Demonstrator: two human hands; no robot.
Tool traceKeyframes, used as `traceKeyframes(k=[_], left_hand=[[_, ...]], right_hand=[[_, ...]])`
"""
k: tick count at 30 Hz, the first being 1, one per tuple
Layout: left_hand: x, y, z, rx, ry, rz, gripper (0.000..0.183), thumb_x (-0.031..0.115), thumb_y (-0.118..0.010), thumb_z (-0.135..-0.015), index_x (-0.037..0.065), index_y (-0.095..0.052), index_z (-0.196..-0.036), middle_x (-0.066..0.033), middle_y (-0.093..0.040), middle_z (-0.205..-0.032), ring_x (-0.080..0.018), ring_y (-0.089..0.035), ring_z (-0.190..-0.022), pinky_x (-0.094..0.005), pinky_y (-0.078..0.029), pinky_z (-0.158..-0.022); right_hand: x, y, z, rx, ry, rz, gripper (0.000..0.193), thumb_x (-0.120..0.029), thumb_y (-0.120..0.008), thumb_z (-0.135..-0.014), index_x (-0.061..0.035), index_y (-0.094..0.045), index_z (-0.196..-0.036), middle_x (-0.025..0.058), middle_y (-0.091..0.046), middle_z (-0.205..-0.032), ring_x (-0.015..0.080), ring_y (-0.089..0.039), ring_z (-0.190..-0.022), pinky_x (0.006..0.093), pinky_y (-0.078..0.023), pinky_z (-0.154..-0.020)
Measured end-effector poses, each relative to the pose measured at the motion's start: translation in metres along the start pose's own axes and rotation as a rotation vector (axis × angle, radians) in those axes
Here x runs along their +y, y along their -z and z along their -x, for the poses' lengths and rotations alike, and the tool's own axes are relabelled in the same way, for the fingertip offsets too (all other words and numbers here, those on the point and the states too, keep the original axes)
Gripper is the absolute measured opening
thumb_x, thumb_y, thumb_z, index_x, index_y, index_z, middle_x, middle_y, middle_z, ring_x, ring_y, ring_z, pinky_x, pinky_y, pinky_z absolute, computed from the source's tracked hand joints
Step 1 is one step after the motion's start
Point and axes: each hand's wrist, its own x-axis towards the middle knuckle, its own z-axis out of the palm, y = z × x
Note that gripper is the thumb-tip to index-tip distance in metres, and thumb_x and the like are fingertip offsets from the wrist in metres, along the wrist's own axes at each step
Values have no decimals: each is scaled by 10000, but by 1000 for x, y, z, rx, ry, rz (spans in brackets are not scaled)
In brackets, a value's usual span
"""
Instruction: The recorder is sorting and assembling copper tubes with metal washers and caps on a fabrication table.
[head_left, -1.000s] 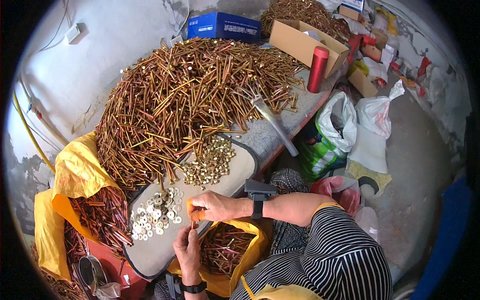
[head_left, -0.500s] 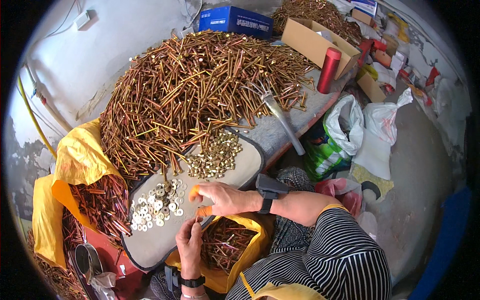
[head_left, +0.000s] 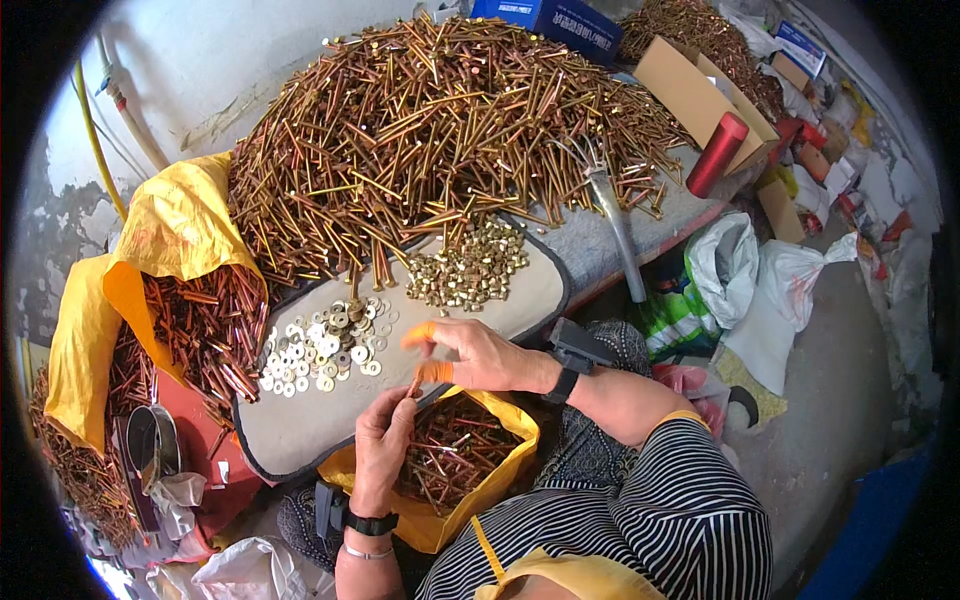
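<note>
My left hand (head_left: pixel 384 440) is closed in a pinch on a thin copper-coloured bolt (head_left: pixel 415 388), most of it hidden by the fingers. Over it comes my right hand (head_left: pixel 480 358), with orange covers on the thumb and index finger. The covered thumb rests at the bolt's upper end, while the index finger is held apart, leaving a gap. Just beyond the hands, on a beige mat (head_left: pixel 320 440), lie loose flat washers (head_left: pixel 325 345) and a heap of small brass-coloured nuts (head_left: pixel 468 265). Below the hands a yellow sack (head_left: pixel 525 430) stands open, holding copper-coloured bolts (head_left: pixel 455 450).
A large pile of long bolts (head_left: pixel 430 130) covers the table behind the mat. Another yellow sack (head_left: pixel 185 220) spills bolts at the left, near a metal cup (head_left: pixel 152 440). To the right are a clear tube (head_left: pixel 620 235), a red flask (head_left: pixel 717 155), a cardboard box (head_left: pixel 690 85) and plastic bags (head_left: pixel 725 265).
The view has shifted, so the scene sits further right and higher at the back. The right index finger and thumb have drawn slightly apart from their earlier pose; the left hand still pinches the bolt.
</note>
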Motion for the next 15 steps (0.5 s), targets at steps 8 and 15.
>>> traceKeyframes(k=[8, 15], left_hand=[[-1, -4, -4, -6, 1, 9, 187, 121, -569, -920, 18, -624, -1066, 60, -529, -713, -20, -436, -610, -174, -348, -519], [8, -3, 0, -13, 31, -54, 184, 148, -542, -930, 17, -619, -1034, 71, -534, -767, -15, -445, -663, -175, -368, -556]], right_hand=[[7, 3, 6, -96, -160, -91, 176, -170, -651, -844, -1, -605, -857, 119, -615, -715, 174, -604, -672, 323, -463, -621], [2, 8, -1, -173, -261, -17, 236, -165, -692, -799, 3, -603, -938, 125, -625, -776, 216, -618, -728, 339, -480, -653]])
